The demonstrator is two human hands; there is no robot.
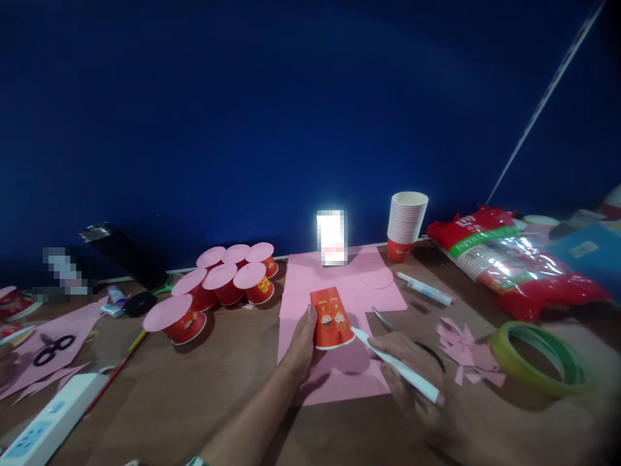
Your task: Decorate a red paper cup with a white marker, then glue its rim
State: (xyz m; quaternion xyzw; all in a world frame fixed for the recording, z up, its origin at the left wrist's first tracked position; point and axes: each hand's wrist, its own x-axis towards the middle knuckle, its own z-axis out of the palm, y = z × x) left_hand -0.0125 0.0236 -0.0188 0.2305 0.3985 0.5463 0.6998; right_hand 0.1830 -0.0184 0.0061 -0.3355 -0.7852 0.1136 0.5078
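My left hand (305,340) is closed around the side of a red paper cup (333,317), which is upside down with its white rim towards me. A white marker (405,372) is gripped in my right hand (405,362), its tip by the cup's lower right edge. Whether the tip touches the cup or the paper, I cannot tell. Under both hands lie pink paper sheets (310,382), and a circle (376,275) shows on the farther one. A metal blade (383,319) pokes out beside my right hand, with a dark loop behind the fingers; the rest is hidden.
Several red cups topped with pink discs (220,276) stand left. Stacked cups (407,223), a capped marker (425,289), paper scraps (468,353), a tape roll (538,359) and a red bag (514,259) are right. Scissors (53,349) and a power strip (55,417) lie far left, near another person's hand (6,366).
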